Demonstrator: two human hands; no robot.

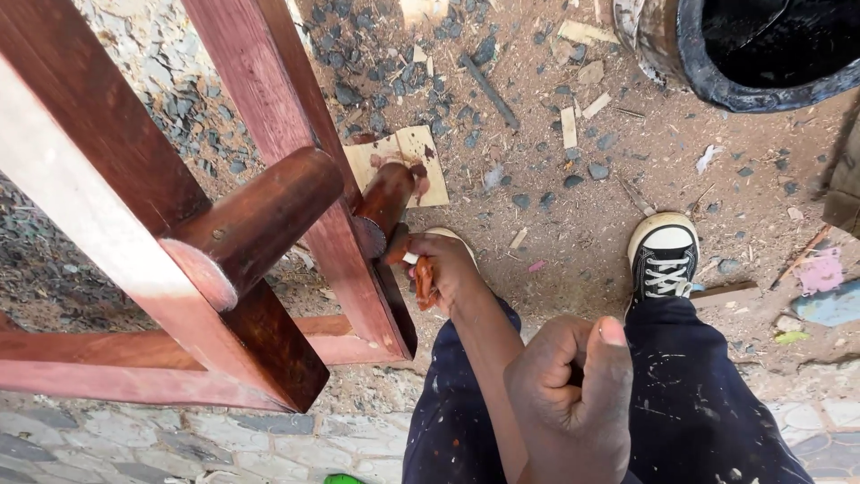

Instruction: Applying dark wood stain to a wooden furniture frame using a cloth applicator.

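Reddish-brown wooden frame (269,116) fills the left of the view, its rails and two round pegs freshly stained. Nearest the camera, one hand (573,399) hovers over dark, paint-flecked trousers (708,412), clenched into an empty fist with the thumb on top; which hand it is cannot be told for sure. Further off, the other hand (441,273) grips a stain-soaked rag (421,282), pressed against the lower round peg (383,202). Beyond, a black-and-white sneaker (663,255) stands on dirt littered with wood chips. A stained cardboard scrap (421,148) lies behind the peg, and a black tub (761,49) sits farthest away.
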